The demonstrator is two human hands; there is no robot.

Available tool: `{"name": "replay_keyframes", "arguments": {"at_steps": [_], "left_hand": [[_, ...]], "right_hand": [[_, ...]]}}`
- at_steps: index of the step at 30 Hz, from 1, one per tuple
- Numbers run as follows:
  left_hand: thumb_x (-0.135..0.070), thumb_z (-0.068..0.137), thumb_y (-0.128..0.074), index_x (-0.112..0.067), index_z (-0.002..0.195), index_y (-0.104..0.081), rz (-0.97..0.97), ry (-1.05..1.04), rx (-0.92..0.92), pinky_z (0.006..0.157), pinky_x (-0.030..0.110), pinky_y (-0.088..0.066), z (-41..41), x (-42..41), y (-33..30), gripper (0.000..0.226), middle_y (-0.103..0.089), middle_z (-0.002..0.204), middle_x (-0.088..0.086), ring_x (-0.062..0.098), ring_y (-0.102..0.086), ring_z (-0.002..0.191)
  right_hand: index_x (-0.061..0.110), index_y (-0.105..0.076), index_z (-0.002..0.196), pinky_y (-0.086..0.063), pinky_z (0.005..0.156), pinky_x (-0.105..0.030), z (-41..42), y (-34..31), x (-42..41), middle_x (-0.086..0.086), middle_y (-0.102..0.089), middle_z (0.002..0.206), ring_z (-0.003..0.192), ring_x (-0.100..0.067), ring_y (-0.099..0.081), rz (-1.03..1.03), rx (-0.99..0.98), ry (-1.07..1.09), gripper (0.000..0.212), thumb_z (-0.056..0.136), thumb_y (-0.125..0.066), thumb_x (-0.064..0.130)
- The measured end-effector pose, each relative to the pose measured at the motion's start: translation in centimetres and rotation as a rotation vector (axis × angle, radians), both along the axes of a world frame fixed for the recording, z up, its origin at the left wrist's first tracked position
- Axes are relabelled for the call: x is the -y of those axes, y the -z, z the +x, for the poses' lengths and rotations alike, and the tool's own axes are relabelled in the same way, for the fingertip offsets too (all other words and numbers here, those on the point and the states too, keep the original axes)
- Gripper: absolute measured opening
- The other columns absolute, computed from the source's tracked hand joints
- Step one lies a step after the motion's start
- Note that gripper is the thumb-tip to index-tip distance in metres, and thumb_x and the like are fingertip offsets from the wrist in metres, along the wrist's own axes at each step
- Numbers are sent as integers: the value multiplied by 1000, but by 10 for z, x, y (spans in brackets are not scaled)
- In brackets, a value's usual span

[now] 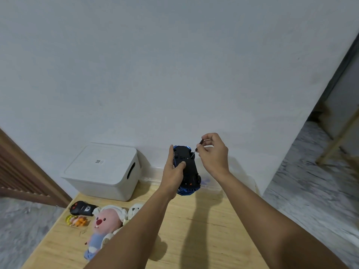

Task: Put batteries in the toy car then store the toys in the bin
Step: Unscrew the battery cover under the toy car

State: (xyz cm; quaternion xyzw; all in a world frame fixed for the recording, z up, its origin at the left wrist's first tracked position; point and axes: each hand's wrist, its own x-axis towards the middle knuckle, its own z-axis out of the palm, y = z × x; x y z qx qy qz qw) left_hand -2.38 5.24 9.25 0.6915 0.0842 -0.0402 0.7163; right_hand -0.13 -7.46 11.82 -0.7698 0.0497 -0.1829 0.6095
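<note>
A blue toy car (189, 172) is held up above the wooden table (204, 220), its black underside turned toward me. My left hand (172, 171) grips its left side, thumb pressed on the underside. My right hand (213, 152) pinches a small dark screwdriver (197, 148), whose tip touches the car's underside near the upper end. A white lidded bin (103, 171) stands at the table's back left against the wall. No batteries are visible.
On the table's left lie a black remote control (82, 208), a small orange and yellow toy (76, 220), a pink plush (104, 226) and a white plush (135, 209). A clear plastic box (211, 186) sits behind the car. The white wall is close behind.
</note>
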Motion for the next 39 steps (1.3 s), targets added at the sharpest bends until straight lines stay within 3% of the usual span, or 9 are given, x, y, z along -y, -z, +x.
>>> {"name": "replay_keyframes", "arguments": {"at_steps": [6, 11, 14, 26, 32, 39], "left_hand": [[-8, 97, -46, -46, 149, -20, -17, 27, -3, 82, 30, -52, -1, 0, -3, 70, -55, 129, -1, 12, -60, 101], [-9, 97, -47, -46, 149, -20, -33, 30, -1, 84, 31, -53, -3, 1, -2, 70, -53, 131, 0, 14, -60, 103], [-8, 97, -48, -46, 149, -21, -43, 23, 1, 86, 33, -53, -2, 1, -2, 70, -54, 131, 0, 15, -61, 104], [-8, 96, -48, -45, 149, -22, -41, 19, 1, 85, 32, -53, -5, 0, -3, 70, -54, 131, 0, 13, -60, 103], [-8, 96, -49, -45, 149, -22, -40, 17, 4, 94, 39, -52, -6, 0, -3, 70, -53, 132, 0, 14, -60, 104], [-9, 96, -49, -45, 149, -23, -37, 16, -1, 90, 35, -53, -7, 1, -2, 70, -54, 130, -1, 16, -60, 104]], "right_hand": [[23, -58, 92, -59, 70, -39, 0, -3, -2, -1, -65, 83, 72, -21, -70, -5, 26, -17, 19, 84, -65, 8], [23, -57, 92, -51, 60, -18, -3, -4, -3, 1, -64, 82, 69, -19, -69, -24, 29, -22, 20, 85, -65, 7], [23, -57, 93, -48, 58, -14, -3, -3, -2, 0, -65, 84, 68, -18, -68, -30, 34, -25, 20, 85, -65, 7], [22, -57, 94, -50, 57, -14, -4, 0, -3, -1, -64, 85, 68, -17, -68, -22, 49, -24, 19, 85, -65, 7], [22, -57, 94, -49, 57, -13, -3, 1, -3, -1, -65, 86, 68, -18, -68, -14, 54, -21, 19, 85, -65, 7], [24, -56, 92, -57, 63, -28, -1, 4, -1, -2, -65, 84, 69, -21, -69, -10, 56, -15, 21, 85, -65, 6]]}}
